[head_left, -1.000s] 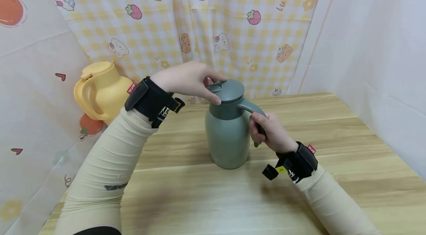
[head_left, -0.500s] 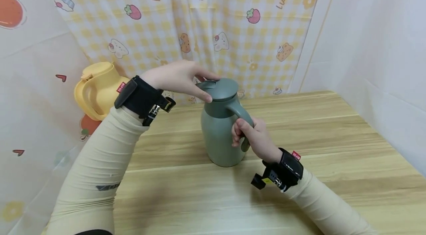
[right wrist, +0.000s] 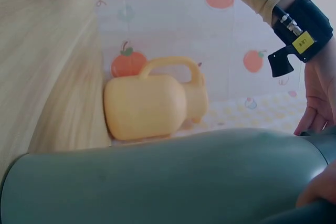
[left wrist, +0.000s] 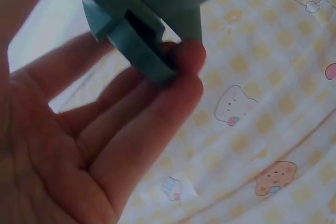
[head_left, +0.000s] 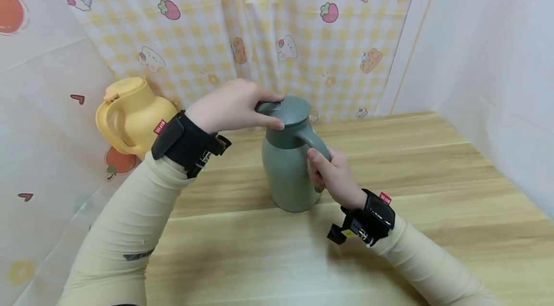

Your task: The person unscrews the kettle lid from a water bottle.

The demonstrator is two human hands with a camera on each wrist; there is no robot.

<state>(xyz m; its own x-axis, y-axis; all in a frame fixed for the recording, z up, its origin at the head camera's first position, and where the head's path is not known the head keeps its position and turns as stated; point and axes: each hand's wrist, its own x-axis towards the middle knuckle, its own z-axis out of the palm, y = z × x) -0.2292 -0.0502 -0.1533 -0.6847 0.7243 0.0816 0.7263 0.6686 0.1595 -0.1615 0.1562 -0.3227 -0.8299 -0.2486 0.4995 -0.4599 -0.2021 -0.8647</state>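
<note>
A grey-green thermos jug [head_left: 287, 171] stands upright on the wooden table in the head view, its darker lid [head_left: 295, 109] in place. My right hand [head_left: 335, 176] grips the curved handle [head_left: 315, 141], fingers wrapped round it. From the left, my left hand [head_left: 235, 106] holds the jug's top, thumb at the near side of the lid and fingers at the far side. In the left wrist view, curled fingertips [left wrist: 186, 61] meet a green spout tab [left wrist: 139, 51]. The jug's body [right wrist: 173, 177] fills the bottom of the right wrist view.
A yellow jug [head_left: 138, 118] with a loop handle stands at the back left, partly behind my left wrist. A checked, printed curtain [head_left: 259, 27] hangs behind the table [head_left: 415, 166]. White sheeting [head_left: 489, 56] runs along the right side.
The green jug has shifted slightly left, and its handle has swung toward the front with my right hand on it. My left hand has moved left with the top.
</note>
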